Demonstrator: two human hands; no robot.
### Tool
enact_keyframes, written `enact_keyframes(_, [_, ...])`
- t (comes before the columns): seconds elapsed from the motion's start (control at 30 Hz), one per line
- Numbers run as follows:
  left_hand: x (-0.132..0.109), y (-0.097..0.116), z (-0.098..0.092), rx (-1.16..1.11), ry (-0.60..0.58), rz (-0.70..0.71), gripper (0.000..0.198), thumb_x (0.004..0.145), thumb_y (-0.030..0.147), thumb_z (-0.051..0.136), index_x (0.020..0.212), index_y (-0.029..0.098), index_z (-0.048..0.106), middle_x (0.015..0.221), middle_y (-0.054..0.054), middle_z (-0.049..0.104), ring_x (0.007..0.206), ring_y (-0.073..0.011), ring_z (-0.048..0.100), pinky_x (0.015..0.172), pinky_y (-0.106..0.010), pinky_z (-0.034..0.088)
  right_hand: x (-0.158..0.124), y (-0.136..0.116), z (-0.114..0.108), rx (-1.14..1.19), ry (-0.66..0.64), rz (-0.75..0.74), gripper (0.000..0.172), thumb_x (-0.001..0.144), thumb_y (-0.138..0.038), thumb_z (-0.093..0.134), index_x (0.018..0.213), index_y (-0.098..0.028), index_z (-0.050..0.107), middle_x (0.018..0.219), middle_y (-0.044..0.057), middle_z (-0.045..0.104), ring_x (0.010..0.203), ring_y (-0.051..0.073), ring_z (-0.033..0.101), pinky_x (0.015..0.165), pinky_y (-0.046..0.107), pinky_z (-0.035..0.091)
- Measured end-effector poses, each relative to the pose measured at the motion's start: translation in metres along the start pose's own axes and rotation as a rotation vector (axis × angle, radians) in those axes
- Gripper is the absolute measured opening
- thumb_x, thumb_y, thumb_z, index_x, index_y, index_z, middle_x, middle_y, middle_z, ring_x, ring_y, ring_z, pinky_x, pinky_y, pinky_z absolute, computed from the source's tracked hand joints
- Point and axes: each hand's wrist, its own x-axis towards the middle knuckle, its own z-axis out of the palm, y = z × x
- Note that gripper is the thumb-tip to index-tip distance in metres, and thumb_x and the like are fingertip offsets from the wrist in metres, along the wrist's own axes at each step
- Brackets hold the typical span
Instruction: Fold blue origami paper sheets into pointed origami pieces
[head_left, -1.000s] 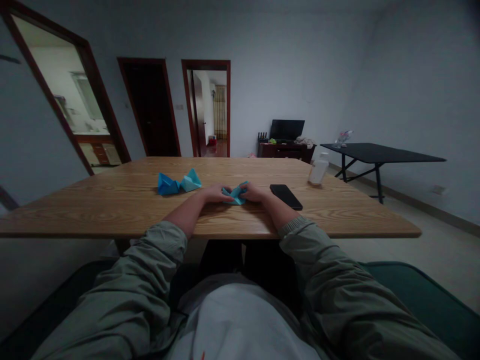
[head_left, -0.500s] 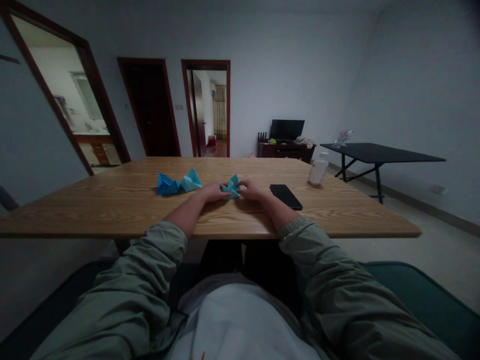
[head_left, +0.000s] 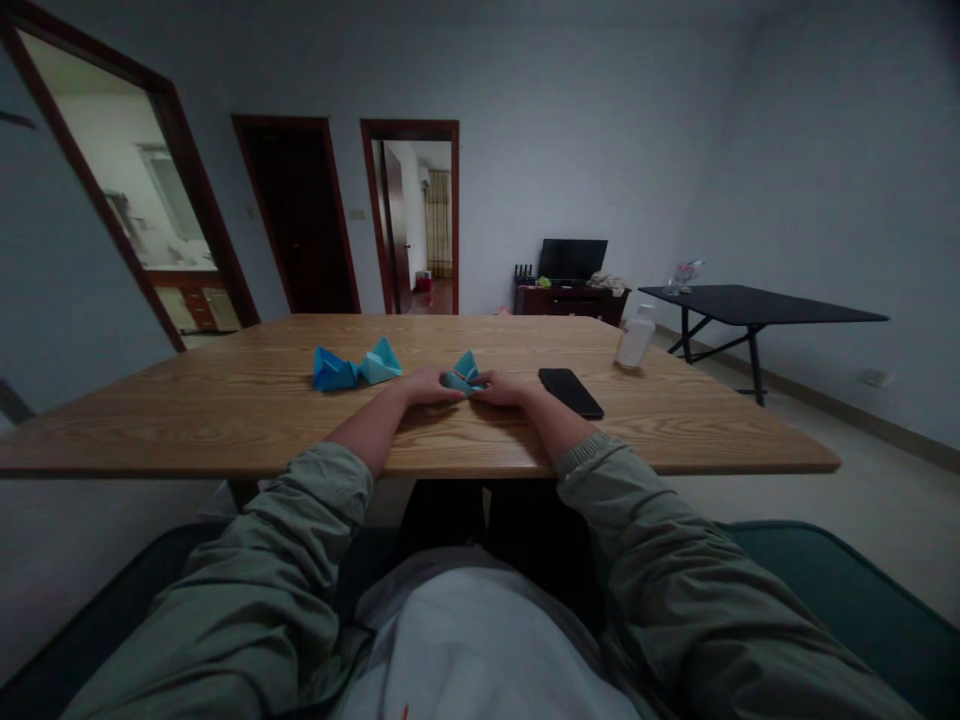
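Note:
Between my two hands is a light-blue piece of folded paper (head_left: 466,366) with one pointed flap standing up at the back. My left hand (head_left: 431,387) grips its left side, with the fingers behind and the thumb along the near edge. From the right, my right hand (head_left: 501,387) pinches the near right edge, its fingertips close to my left thumb. The hands hide the paper's lower part. Further left on the table stand a dark-blue folded paper shape (head_left: 333,371) and a pale-blue folded paper shape (head_left: 381,362), touching or nearly so.
A black phone (head_left: 571,392) lies on the wooden table (head_left: 225,430) just right of my right hand. Beyond it stands a translucent bottle (head_left: 635,338). A black folding table (head_left: 757,303) is at the right, and a monitor (head_left: 573,260) sits on a cabinet at the back.
My right fingers have moved down from the paper's raised right side to its near edge, closer to my left thumb. The paper's near side looks more closed up.

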Motion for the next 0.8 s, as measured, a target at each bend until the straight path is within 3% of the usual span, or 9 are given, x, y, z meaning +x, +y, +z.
enact_keyframes(0.17, [0.003, -0.005, 0.002, 0.011, 0.001, -0.028, 0.057, 0.069, 0.055, 0.067, 0.112, 0.019, 0.069, 0.097, -0.003, 0.072, 0.086, -0.0188, 0.063, 0.077, -0.026, 0.047, -0.001, -0.003, -0.002, -0.036, -0.011, 0.016, 0.035, 0.085, -0.039, 0.063, 0.119, -0.03, 0.07, 0.104, 0.002, 0.072, 0.09, 0.021, 0.064, 0.077, 0.026, 0.045])
enact_keyframes(0.37, [0.003, -0.006, 0.001, 0.069, -0.028, -0.041, 0.055, 0.068, 0.057, 0.068, 0.109, 0.02, 0.07, 0.095, -0.002, 0.071, 0.082, -0.0182, 0.062, 0.074, -0.025, 0.046, -0.001, -0.003, -0.001, 0.011, 0.016, 0.014, 0.025, 0.08, -0.036, 0.07, 0.102, -0.027, 0.076, 0.098, 0.003, 0.073, 0.086, 0.021, 0.065, 0.079, 0.026, 0.045])
enact_keyframes(0.57, [0.006, -0.011, 0.002, 0.151, 0.042, -0.105, 0.047, 0.069, 0.058, 0.066, 0.091, 0.017, 0.071, 0.086, -0.004, 0.07, 0.076, -0.0182, 0.06, 0.069, -0.025, 0.045, 0.001, -0.001, 0.001, -0.043, 0.006, 0.02, 0.043, 0.082, -0.039, 0.066, 0.124, -0.027, 0.067, 0.107, 0.006, 0.071, 0.093, 0.022, 0.064, 0.081, 0.027, 0.045])
enact_keyframes(0.8, [0.004, -0.005, 0.003, 0.178, 0.118, -0.124, 0.046, 0.07, 0.057, 0.067, 0.097, 0.02, 0.071, 0.09, -0.004, 0.071, 0.081, -0.0202, 0.062, 0.074, -0.026, 0.047, -0.001, -0.006, 0.002, -0.035, 0.062, 0.03, 0.045, 0.078, -0.039, 0.071, 0.122, -0.028, 0.068, 0.124, 0.005, 0.065, 0.105, 0.025, 0.063, 0.091, 0.028, 0.046])
